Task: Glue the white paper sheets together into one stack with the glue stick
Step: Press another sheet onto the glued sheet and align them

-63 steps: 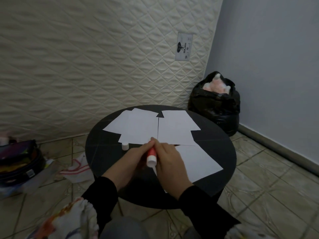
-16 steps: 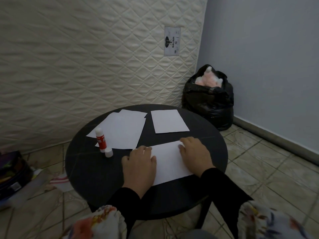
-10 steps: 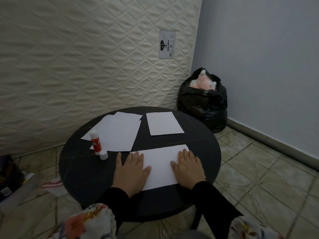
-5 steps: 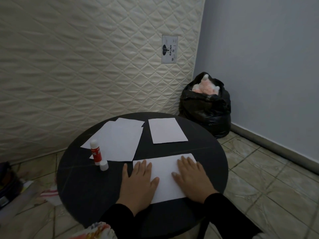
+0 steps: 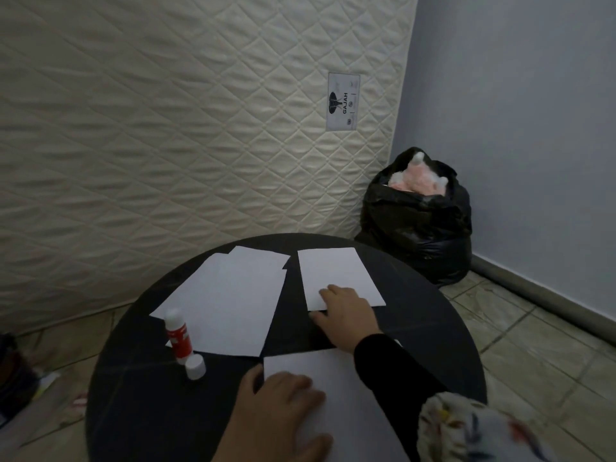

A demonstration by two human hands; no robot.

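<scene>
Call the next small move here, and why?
Probably slide the far right sheet toward the near sheet. The right hand lies with its fingers on that sheet's near edge, the left hand lies flat on the near sheet, and the glue stick stands uncapped beside its cap.

A cream quilted mattress (image 5: 186,121) stands upright against the back, its label (image 5: 343,101) near the right edge. A plain blue-grey wall (image 5: 520,105) meets it at the corner, where a black bag (image 5: 416,225) sits, holding something pink, perhaps a plush toy. Beige tiled floor (image 5: 540,355) surrounds a round black table (image 5: 140,405). Light is dim.
</scene>
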